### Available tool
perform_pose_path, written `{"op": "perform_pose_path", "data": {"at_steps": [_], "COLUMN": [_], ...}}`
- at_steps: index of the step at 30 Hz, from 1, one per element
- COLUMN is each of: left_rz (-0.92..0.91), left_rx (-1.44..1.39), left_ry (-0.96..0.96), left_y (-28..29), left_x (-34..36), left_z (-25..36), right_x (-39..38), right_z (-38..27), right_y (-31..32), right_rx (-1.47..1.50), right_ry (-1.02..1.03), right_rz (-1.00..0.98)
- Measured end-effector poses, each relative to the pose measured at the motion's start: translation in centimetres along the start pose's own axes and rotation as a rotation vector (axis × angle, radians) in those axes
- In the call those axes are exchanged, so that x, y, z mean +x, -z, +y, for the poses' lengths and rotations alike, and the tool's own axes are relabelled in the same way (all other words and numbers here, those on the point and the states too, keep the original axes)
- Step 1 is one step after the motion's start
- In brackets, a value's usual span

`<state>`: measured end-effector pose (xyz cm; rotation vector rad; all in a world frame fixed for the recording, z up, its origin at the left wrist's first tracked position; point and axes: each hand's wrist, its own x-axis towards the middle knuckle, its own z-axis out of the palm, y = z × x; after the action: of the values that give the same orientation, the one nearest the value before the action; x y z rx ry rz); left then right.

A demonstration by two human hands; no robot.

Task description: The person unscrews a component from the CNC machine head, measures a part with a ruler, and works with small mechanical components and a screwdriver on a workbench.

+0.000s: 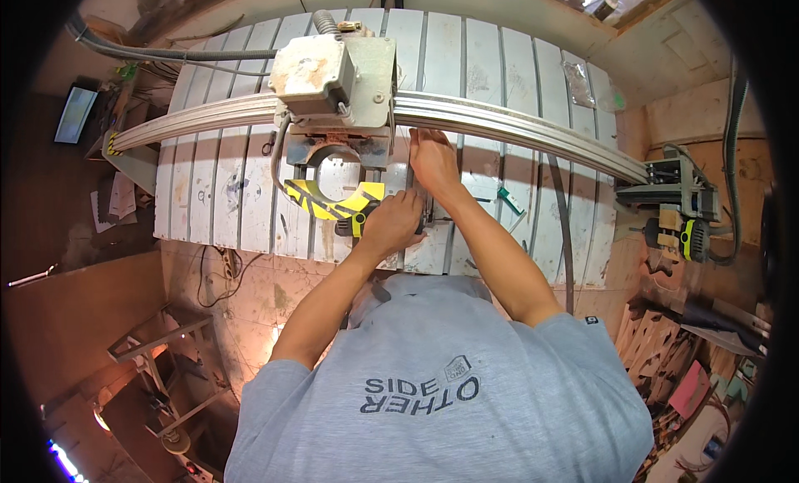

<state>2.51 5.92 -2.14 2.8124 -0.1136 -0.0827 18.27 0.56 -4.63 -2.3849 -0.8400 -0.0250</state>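
My left hand (395, 221) is closed around something dark just right of a yellow-and-black striped ring guard (333, 205); the palm hides most of it. A black ribbed part with a yellow piece (346, 227) shows beside its wrist. Farther up, my right hand (434, 160) reaches to the right side of the machine carriage (381, 87), below the gantry rail (516, 130). Its fingers are bent and close together, and their tips are partly hidden, so what they grip is unclear. The ring guard hangs under the carriage, over the slotted white bed (474, 58).
A small green-and-white tool (509, 201) lies on the bed right of my right forearm. A dark strap or hose (563, 225) runs over the bed's right part. At the gantry's right end sits a motor assembly (678, 204). Wood offcuts (641, 341) are stacked at lower right.
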Motion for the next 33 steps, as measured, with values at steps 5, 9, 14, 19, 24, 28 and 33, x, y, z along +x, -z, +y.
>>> {"op": "perform_pose_path", "data": {"at_steps": [5,9,14,19,24,28,33], "left_rz": [0.012,0.011,0.008,0.031,-0.031,-0.033,-0.037], "left_rx": [-0.014,-0.029,-0.038,-0.036,-0.061,-0.062,-0.029], "left_ry": [0.016,0.014,0.022,0.016,0.055,0.056,0.051], "left_y": [-0.3,-0.4,-0.2,-0.7,-0.1,-0.5,-0.6], "left_x": [0.0,0.2,0.5,0.6,0.9,0.6,0.6], "left_z": [0.0,0.0,-0.1,-0.3,0.2,0.2,0.1], "right_x": [-0.3,-0.5,0.0,0.4,-0.6,-2.2,-0.4], "right_z": [2.2,3.0,3.1,3.0,3.1,4.3,4.8], "right_y": [-3.2,-4.2,-3.8,-2.9,-3.1,-4.9,-5.1], "right_rx": [-0.055,-0.057,-0.056,-0.119,-0.173,-0.236,-0.341], "right_ry": [0.128,0.198,0.250,0.249,0.238,0.243,0.262], "right_rz": [0.130,0.171,0.181,0.052,0.003,-0.072,-0.331]}}
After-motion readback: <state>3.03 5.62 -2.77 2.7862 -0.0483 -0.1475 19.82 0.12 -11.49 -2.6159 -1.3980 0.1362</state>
